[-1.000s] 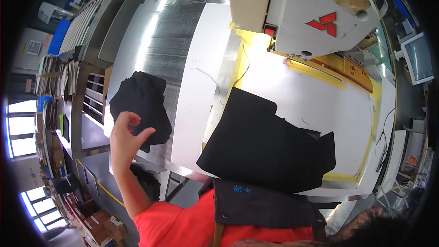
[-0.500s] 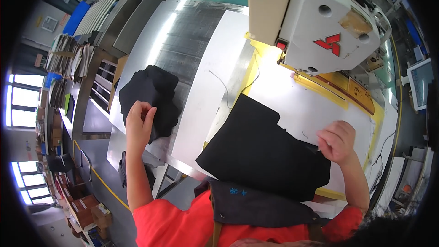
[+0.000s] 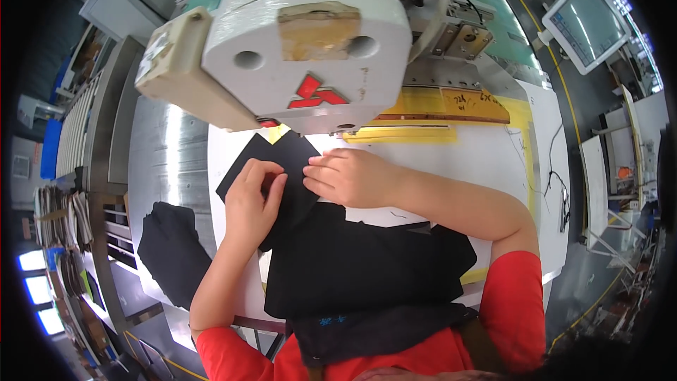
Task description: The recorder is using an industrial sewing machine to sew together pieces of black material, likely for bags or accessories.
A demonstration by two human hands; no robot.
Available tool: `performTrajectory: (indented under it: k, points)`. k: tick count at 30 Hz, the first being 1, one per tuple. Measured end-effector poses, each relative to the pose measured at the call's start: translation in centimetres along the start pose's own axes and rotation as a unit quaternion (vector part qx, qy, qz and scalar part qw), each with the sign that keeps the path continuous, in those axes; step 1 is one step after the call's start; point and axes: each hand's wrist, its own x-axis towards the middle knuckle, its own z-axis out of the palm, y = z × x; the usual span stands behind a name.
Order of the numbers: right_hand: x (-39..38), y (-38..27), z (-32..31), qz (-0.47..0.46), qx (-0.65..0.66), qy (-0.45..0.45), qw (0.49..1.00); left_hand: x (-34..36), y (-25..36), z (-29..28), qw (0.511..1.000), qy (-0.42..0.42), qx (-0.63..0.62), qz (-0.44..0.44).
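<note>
A black fabric piece lies at the front of the white sewing machine head. My left hand is on this piece, thumb and fingers curled together in a pinch on the cloth. From the right, my right hand reaches in, fingers stretched toward the left and tips touching the piece's right edge; its thumb is hidden. A larger black fabric panel spreads between my forearms, along the near side of the white work surface. The left piece partly meets this panel.
A black fabric pile sits on the metal table at left. Yellow tape and an amber template strip lie beyond my right hand. A screen stands far right; a cable hangs at the right edge.
My left hand has gone from the fabric pile to below the machine head, where a black piece now lies. My right hand has moved left to that piece. The view has turned rightward.
</note>
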Motion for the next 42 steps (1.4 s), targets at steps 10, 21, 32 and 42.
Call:
performTrajectory:
  k: [10,21,32,42]
  points:
    - [-10.4,1.6,-6.4,0.263,-0.174,-0.054,0.948,1.3,4.1,2.2,0.962,-0.147,-0.001,0.23]
    - [-9.2,-0.6,-7.6,0.389,-0.065,-0.13,0.91,4.6,5.8,7.8,0.939,-0.135,0.177,0.261]
    - [-9.6,-1.1,-7.6,0.414,-0.079,-0.16,0.893,4.6,5.2,7.6,0.943,-0.159,0.14,0.255]
    - [-9.3,-1.9,-7.9,0.416,-0.083,-0.161,0.891,4.4,5.0,7.4,0.941,-0.142,0.12,0.283]
